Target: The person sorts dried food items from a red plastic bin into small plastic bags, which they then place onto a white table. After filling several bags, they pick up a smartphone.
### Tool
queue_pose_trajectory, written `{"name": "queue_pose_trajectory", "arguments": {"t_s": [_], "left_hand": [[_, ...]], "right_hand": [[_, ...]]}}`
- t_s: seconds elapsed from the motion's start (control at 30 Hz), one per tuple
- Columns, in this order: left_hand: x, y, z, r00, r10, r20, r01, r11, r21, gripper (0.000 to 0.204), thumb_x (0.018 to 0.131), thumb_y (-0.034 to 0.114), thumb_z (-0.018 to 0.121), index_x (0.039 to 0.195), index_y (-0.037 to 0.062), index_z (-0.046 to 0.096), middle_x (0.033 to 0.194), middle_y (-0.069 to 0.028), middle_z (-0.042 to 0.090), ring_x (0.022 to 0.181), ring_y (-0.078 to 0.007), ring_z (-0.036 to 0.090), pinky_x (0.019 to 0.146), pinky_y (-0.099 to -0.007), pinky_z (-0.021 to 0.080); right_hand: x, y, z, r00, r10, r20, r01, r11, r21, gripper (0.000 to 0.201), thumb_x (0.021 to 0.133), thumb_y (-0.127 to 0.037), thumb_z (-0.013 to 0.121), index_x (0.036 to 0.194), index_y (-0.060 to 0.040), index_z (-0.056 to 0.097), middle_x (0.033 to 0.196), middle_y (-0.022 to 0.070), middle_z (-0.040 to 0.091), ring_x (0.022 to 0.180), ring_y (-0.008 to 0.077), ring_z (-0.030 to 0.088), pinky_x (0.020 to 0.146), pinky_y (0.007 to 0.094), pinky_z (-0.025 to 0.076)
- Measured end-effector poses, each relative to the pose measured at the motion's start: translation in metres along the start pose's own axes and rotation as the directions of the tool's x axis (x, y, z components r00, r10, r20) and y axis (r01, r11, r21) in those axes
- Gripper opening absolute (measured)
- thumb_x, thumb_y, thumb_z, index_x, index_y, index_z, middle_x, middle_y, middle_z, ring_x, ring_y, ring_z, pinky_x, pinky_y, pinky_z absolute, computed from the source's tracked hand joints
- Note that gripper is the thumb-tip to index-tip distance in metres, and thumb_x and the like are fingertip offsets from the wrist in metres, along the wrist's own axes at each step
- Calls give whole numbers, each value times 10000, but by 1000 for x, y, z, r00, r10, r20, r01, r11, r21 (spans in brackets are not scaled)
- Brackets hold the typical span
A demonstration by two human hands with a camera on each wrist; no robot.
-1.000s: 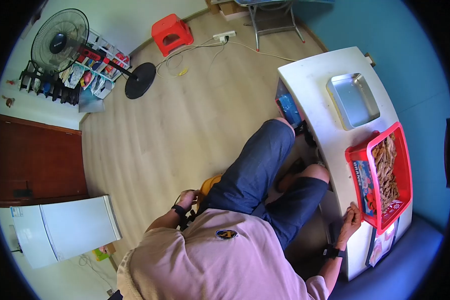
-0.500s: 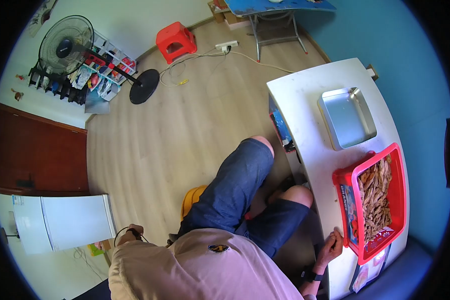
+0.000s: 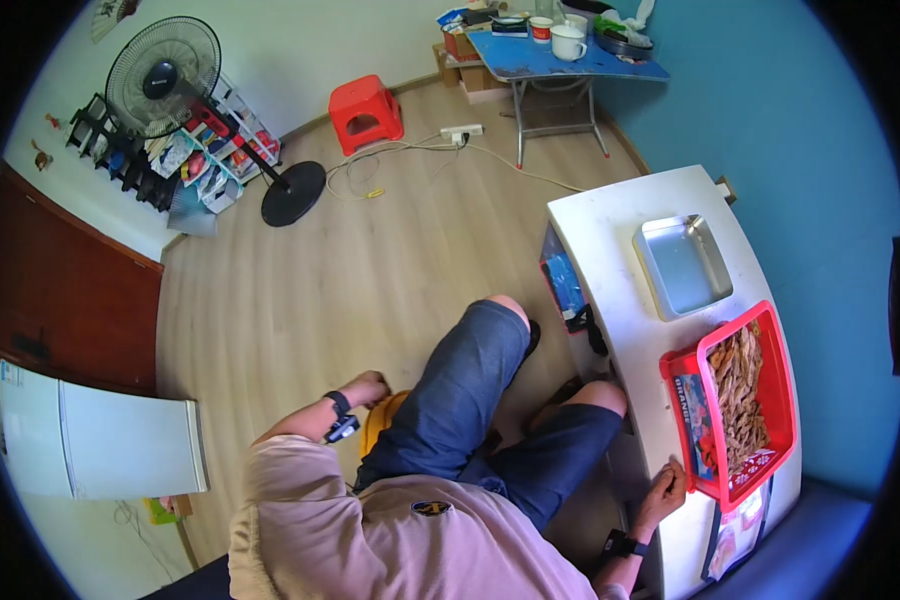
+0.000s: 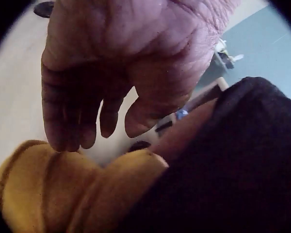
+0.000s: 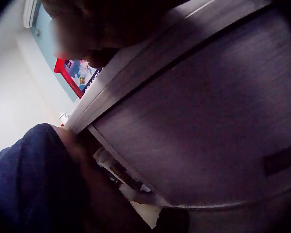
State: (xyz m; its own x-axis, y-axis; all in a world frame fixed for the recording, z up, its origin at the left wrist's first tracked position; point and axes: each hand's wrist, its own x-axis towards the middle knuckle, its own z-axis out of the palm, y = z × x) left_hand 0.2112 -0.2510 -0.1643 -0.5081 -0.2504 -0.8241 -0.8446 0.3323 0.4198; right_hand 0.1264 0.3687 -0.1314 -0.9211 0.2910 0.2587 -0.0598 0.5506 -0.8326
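In the head view my left hand (image 3: 368,388) hangs beside my thigh, over a yellow padded thing (image 3: 382,425) partly hidden by my leg. The left wrist view shows its fingers (image 4: 72,121) loosely bent, with nothing between them and the thumb, just above the yellow padding (image 4: 63,189). My right hand (image 3: 663,490) rests at the near edge of the white table (image 3: 610,225), fingers loosely bent, close to the corner of a red plastic basket (image 3: 676,375). Brown, dried-looking strips (image 3: 738,390) fill much of that basket. In the right wrist view the hand is dark and its fingertips are hidden.
Beyond the basket lies a shallow metal tray (image 3: 685,268). A printed sheet (image 3: 738,535) sticks out under the basket's near end. On the floor stand a fan (image 3: 295,190), a red stool (image 3: 367,112) and a power strip (image 3: 462,132) with cables. A blue folding table (image 3: 530,62) holds cups.
My left hand swung back from the yellow padding toward my side, then came forward over it again. The right hand stays at the table edge by the basket. The head view has tilted up.
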Motion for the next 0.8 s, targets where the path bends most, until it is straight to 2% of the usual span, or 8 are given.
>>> {"name": "queue_pose_trajectory", "arguments": {"t_s": [0.07, 0.2, 0.33, 0.4, 0.47, 0.6, 0.73, 0.8], "left_hand": [[-12, 26, 13, 983, 167, 69, -162, 984, -72, 232, 854, 170, 586, 971, -23, 638, 759, -68, 629, 658, -165, 608, 563, -303, 509], [-26, 43, 8, 893, 356, 275, -315, 931, -183, 284, 871, 149, 560, 1087, -28, 614, 858, -52, 637, 752, -132, 607, 656, -258, 495], [-45, 81, -3, 905, 368, 216, -277, 891, -359, 200, 900, 156, 580, 1038, 13, 597, 868, -64, 643, 763, -144, 620, 687, -285, 529], [-36, 108, 0, 906, 362, 221, -295, 912, -286, 126, 903, 120, 591, 983, 23, 592, 860, -74, 649, 744, -149, 625, 673, -272, 536], [-29, 134, 4, 812, 580, 65, -527, 777, -344, 83, 907, 76, 576, 969, 24, 592, 848, -72, 645, 737, -146, 625, 664, -254, 533], [-51, 203, 30, 609, 791, 58, -721, 582, -376, 70, 905, 70, 568, 945, 21, 599, 859, -46, 639, 772, -99, 602, 668, -231, 515], [-48, 237, 68, 505, 838, 207, -737, 543, -403, 62, 885, 62, 583, 923, 31, 622, 855, -31, 642, 770, -88, 588, 654, -207, 486], [-41, 243, 88, 447, 876, 181, -845, 480, -235, 57, 845, 50, 600, 861, 24, 648, 793, 4, 631, 718, -54, 549, 639, -201, 439]], "right_hand": [[1, -4, 1, 994, 108, -25, -107, 994, 21, 245, 931, -76, 487, 1061, 46, 656, 876, 103, 633, 775, 176, 580, 710, 283, 481], [2, -17, 6, 992, -53, -111, 32, 982, -188, 185, 898, -55, 537, 987, 28, 675, 904, 144, 684, 820, 217, 632, 745, 318, 494], [3, -34, 12, 972, -54, -227, -6, 966, -257, 160, 874, -52, 557, 952, -5, 688, 888, 177, 685, 826, 297, 662, 759, 358, 509], [5, -37, 14, 956, -70, -285, -9, 964, -265, 169, 857, -71, 566, 952, -10, 692, 890, 180, 689, 821, 306, 669, 743, 357, 517], [5, -40, 16, 945, -24, -327, -64, 964, -257, 175, 860, -102, 569, 950, -21, 695, 880, 165, 693, 815, 298, 670, 739, 351, 517], [-1, -42, 29, 891, 142, -432, -251, 946, -207, 173, 868, -138, 565, 953, -79, 704, 884, 132, 696, 811, 275, 672, 731, 349, 513], [-18, -71, 36, 916, 155, -369, -257, 935, -246, 182, 831, -109, 587, 977, -72, 689, 892, 132, 646, 825, 282, 638, 764, 352, 498], [-23, -76, 34, 952, 25, -306, -143, 918, -370, 253, 772, -67, 617, 1019, -68, 671, 961, 130, 618, 936, 306, 600, 837, 377, 474]]}}
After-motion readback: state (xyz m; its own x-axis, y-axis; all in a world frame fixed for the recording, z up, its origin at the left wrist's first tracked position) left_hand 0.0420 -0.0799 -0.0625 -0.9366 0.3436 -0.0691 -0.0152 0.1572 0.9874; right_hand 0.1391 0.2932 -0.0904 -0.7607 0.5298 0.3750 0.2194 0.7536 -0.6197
